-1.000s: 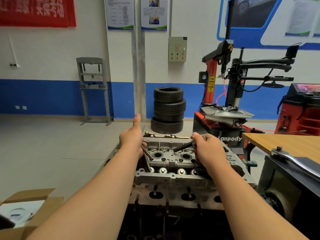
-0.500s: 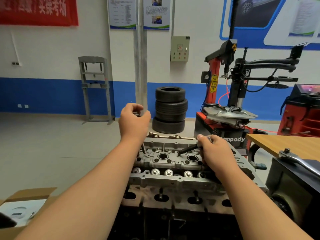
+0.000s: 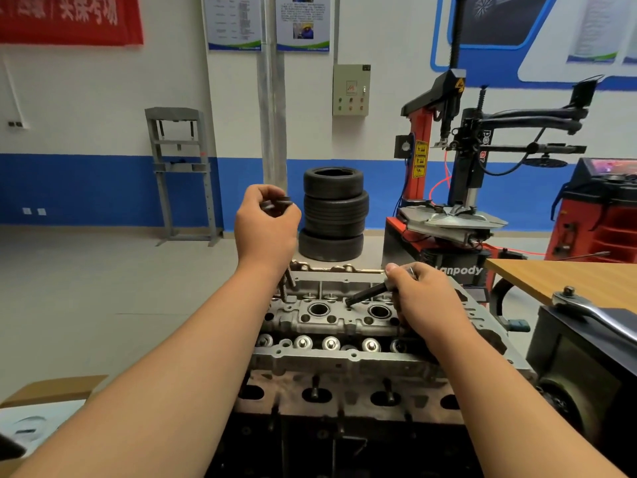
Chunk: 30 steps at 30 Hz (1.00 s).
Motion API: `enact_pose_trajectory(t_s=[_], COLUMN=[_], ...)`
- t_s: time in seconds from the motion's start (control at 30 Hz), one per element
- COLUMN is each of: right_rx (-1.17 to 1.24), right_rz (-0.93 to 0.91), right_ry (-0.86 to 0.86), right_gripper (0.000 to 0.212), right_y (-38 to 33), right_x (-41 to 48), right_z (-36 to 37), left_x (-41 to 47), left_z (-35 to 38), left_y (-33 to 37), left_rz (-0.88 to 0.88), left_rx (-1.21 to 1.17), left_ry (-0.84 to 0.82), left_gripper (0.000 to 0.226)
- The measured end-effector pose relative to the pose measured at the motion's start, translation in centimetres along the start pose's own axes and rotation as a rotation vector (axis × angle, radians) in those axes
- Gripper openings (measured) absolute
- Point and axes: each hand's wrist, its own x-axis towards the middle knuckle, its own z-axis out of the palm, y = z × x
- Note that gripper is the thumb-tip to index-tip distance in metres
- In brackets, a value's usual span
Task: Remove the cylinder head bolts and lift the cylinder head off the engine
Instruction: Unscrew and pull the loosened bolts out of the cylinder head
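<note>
two bolts [image 3: 277,204] gripped by left hand [image 3: 265,225], right hand [image 3: 424,298] grips tool [image 3: 365,294], tyres [image 3: 332,215] beyond.

Both forearms bare, extended forward. Left hand [image 3: 267,224] raised, back toward camera, fingers curled round the heads of cylinder head bolts [image 3: 278,203]; threaded shanks hang below the wrist. Right hand [image 3: 425,300] lower, knuckles up, gripping a dark tool shaft [image 3: 365,294], thumb on top, shaft angled down-left.

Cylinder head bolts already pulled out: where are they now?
Head view, left of centre: the left hand grips the bolts, raised above the cylinder head at its far left corner, left of the tyres.
</note>
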Motion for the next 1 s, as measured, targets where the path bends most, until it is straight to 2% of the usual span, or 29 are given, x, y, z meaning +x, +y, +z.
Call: enact_pose_trajectory(t_s=[0.17,0.33,0.4,0.53,0.57,0.63,0.73,0.83,0.9,1.0], right_rx=[0.012,-0.005,-0.001,-0.006,-0.001,0.007,-0.091,-0.279,-0.487,-0.730], right_rz=[-0.001,-0.017,-0.019,-0.010,-0.007,-0.019,-0.158,-0.301,-0.321,-0.309], right_ry=[-0.017,-0.014,-0.020,-0.048,-0.059,-0.074,-0.109,-0.160,-0.217,-0.312], right_gripper=[0.029,0.030,0.030,0.029,0.029,0.030,0.029,0.029,0.029,0.028], right_y=[0.1,0.1,0.2,0.1,-0.2,-1.5,-4.3,-7.1,-7.8,-7.1], right_x=[0.0,0.1,0.0,0.2,0.4,1.0,2.8,4.3,4.8,5.3], right_z=[0.0,0.0,0.0,0.1,0.1,0.4,2.3,6.0,8.2,10.4], left_x=[-1.0,-2.8,-3.3,-3.4,-3.3,-2.9,-2.0,-1.9,-2.2,-1.9], left_z=[0.3,0.3,0.3,0.1,-0.1,-0.5,-1.6,-1.5,-1.2,-1.3], left_y=[-0.9,-1.1,-1.6,-2.4,-2.4,-2.5,-3.2,-3.8,-4.1,-4.5], left_rz=[-0.019,-0.014,-0.066,-0.322,-0.333,-0.254,-0.178,-0.194,-0.183,-0.208], left_rx=[-0.004,-0.040,-0.019,0.026,0.025,0.032,0.025,0.134,0.232,0.257], left_ry=[-0.070,-0.317,-0.332,-0.473,-0.444,-0.260,-0.019,-0.062,-0.089,0.007], left_gripper=[0.028,0.036,0.032,0.011,0.008,0.016,0.026,0.028,0.024,0.022])
